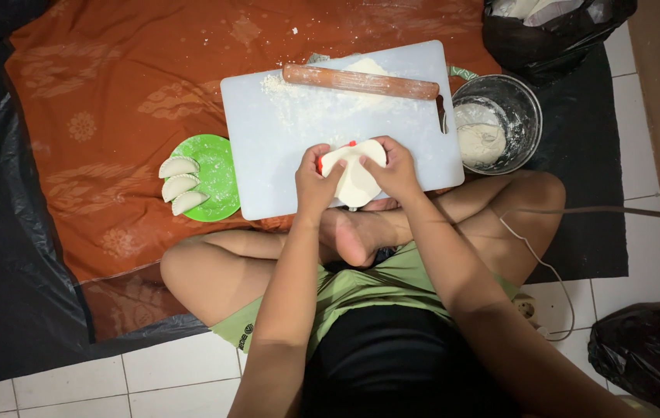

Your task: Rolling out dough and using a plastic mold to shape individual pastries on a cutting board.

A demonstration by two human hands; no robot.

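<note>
Both my hands hold a red dumpling press point(335, 152) covered with a round sheet of white dough point(358, 179), just above the near edge of a pale cutting board point(283, 147). My left hand point(316, 182) grips its left side. My right hand point(396, 169) grips its right side, thumb on the dough. A wooden rolling pin point(361, 81) lies across the far part of the board over scattered flour and a flat piece of dough.
A green plate point(221, 166) left of the board carries three folded dumplings point(179, 184). A metal bowl of flour point(496, 124) stands right of the board. Black bags sit at the top right point(554, 31) and bottom right point(647, 356). An orange patterned cloth point(113, 101) covers the floor. A white cable point(535, 255) runs past my knee.
</note>
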